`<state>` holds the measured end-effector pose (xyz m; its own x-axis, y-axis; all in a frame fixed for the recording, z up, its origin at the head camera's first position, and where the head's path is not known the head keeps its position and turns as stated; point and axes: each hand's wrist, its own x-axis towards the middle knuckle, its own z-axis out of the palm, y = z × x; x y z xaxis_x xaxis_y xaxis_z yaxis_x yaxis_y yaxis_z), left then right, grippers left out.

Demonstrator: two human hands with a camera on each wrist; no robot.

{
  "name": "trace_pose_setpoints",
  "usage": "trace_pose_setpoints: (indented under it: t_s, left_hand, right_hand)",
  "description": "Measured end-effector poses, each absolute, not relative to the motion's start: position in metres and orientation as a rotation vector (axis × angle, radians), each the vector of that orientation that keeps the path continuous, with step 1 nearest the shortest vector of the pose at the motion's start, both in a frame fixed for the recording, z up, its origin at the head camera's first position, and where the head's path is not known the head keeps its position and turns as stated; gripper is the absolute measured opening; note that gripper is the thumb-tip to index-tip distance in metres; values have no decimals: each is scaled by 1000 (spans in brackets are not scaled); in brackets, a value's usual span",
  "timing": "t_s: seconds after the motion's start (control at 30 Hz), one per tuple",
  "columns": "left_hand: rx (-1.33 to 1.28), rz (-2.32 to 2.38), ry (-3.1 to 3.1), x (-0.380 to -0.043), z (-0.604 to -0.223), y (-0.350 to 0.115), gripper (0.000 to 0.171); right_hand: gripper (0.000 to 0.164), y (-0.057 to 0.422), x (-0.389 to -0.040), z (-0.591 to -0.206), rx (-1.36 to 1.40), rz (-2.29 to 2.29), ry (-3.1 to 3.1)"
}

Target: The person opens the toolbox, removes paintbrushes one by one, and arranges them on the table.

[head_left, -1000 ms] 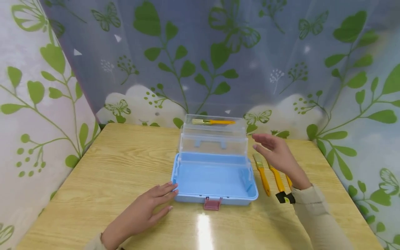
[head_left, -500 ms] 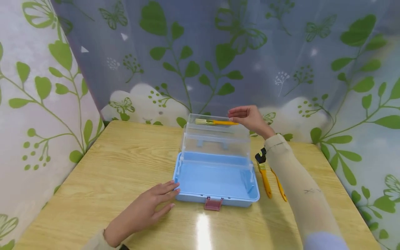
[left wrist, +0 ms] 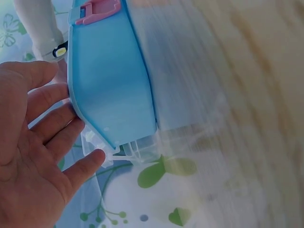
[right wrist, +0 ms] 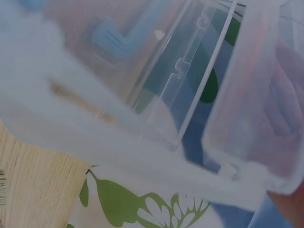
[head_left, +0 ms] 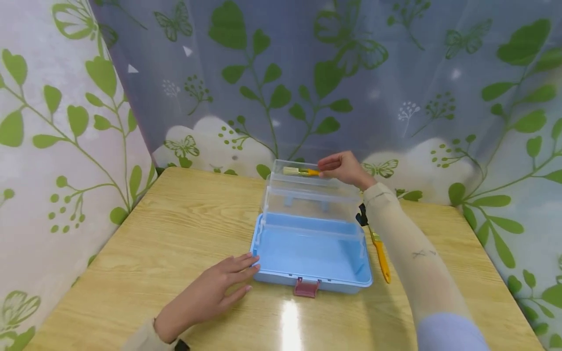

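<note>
A blue toolbox (head_left: 307,253) stands with its lid raised and its clear trays (head_left: 303,192) lifted out behind the base. In the top tray lies a paintbrush (head_left: 291,170), its pale bristles facing left. My right hand (head_left: 344,168) reaches over the tray from the right and pinches the brush's yellow handle, covering most of it. In the right wrist view this hand shows only in part, through the clear plastic. My left hand (head_left: 215,287) rests its extended fingers at the box's front left corner; in the left wrist view the fingers (left wrist: 61,126) lie along the blue rim.
A second paintbrush (head_left: 381,256) with a yellow handle lies on the wooden table (head_left: 197,214), right of the box and partly under my right arm. A pink latch (head_left: 306,287) hangs at the box's front. Patterned curtains (head_left: 189,97) surround the table.
My right hand has moved left and up from above the brushes beside the box to the top tray, then along the brush handle. My left hand has stayed at the box corner.
</note>
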<state>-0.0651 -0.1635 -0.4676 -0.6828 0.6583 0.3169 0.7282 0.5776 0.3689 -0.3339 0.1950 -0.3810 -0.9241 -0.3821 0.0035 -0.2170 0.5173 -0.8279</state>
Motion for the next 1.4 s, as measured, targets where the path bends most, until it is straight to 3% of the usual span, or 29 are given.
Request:
trace_pose_setpoints:
  t_s: [0.2,0.83,1.4]
  left_hand:
    - [-1175,-731,-2673,-67,-470,-163,43]
    - [-1189,-739,-2660,-69,-469,-165,43]
    - [-1178,-749,-2669,-69,-471,-165,44]
  right_hand:
    - [44,198,-335,-383,-530,-1296,2560]
    - [24,198,-335,-370,-752,-770,2741]
    - [23,202,-334,-378,-710,-855,2749]
